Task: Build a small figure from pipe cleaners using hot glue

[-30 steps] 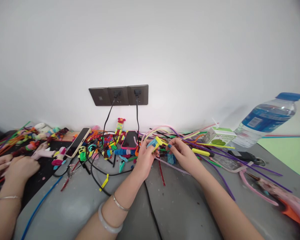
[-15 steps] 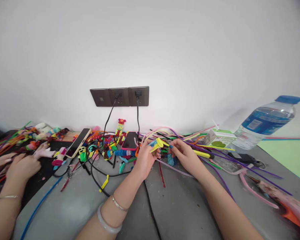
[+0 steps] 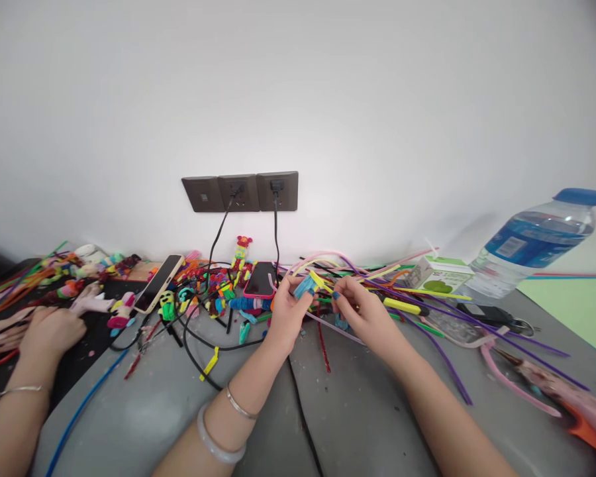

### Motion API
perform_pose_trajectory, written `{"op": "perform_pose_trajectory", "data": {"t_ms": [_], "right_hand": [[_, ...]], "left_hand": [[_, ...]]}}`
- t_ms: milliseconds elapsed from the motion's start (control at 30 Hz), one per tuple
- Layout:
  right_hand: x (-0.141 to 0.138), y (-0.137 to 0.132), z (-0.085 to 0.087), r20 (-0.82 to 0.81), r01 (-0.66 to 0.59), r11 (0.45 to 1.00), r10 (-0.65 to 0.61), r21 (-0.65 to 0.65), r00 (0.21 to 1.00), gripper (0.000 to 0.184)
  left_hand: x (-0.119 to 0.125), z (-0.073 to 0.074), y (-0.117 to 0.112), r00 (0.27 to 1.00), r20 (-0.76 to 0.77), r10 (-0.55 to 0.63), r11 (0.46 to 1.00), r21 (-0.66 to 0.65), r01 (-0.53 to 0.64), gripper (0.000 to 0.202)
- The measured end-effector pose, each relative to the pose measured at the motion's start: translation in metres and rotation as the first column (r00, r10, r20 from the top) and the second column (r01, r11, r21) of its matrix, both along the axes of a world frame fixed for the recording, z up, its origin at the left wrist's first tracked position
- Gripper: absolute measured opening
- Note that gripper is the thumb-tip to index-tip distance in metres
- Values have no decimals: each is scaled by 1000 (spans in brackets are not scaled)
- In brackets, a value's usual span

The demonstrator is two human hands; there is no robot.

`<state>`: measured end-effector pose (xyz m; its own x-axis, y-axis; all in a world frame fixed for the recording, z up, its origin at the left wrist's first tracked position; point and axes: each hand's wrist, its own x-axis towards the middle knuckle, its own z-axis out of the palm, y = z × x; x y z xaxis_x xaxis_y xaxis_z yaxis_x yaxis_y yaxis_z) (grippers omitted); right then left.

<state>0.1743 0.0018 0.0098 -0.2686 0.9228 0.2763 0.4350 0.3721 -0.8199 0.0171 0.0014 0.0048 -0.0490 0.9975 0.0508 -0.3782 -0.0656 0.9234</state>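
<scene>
My left hand (image 3: 289,311) is closed around a small blue-and-yellow pipe-cleaner piece (image 3: 306,285). Its yellow part (image 3: 317,279) sticks out above the fingers. From it a yellow strand runs towards my right hand (image 3: 362,310), whose thumb and finger pinch together at the strand's end. A fuzzy blue piece (image 3: 342,322) shows below the right hand, partly hidden by it. Behind both hands spreads a bundle of loose pipe cleaners in purple, pink and yellow. A pink-edged phone (image 3: 261,280) lies just left of my left hand.
Pipe-cleaner figures (image 3: 166,306) and black cables (image 3: 298,411) cover the left middle. A second phone (image 3: 159,283) lies there. Another person's hands (image 3: 54,334) work at far left. Rightward are a yellow-handled tool (image 3: 402,306), drink carton (image 3: 440,274), water bottle (image 3: 531,242) and pink-handled pliers (image 3: 556,391).
The yellow part in my left hand has turned and dropped slightly, showing more blue. My right hand has moved slightly nearer the wall. The view has shifted a little.
</scene>
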Motion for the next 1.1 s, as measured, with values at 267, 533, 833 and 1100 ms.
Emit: {"op": "perform_pose_trajectory", "data": {"t_ms": [267, 533, 833, 1100], "right_hand": [[-5, -11, 10, 91, 8, 975, -29, 223, 995, 13], [-3, -12, 11, 121, -5, 959, -31, 284, 992, 16], [3, -8, 8, 20, -38, 992, 35, 118, 999, 14], [4, 1, 5, -167, -74, 997, 67, -37, 984, 8]], "left_hand": [[-5, 0, -3, 962, -273, 5, 995, 101, 24, 17], [-5, 5, -9, 759, -644, 95, 961, 258, 99, 12], [-13, 14, -9, 657, -753, -2, 935, 232, 269, 12], [-15, 4, -4, 788, -571, -231, 913, 152, 378, 10]]}}
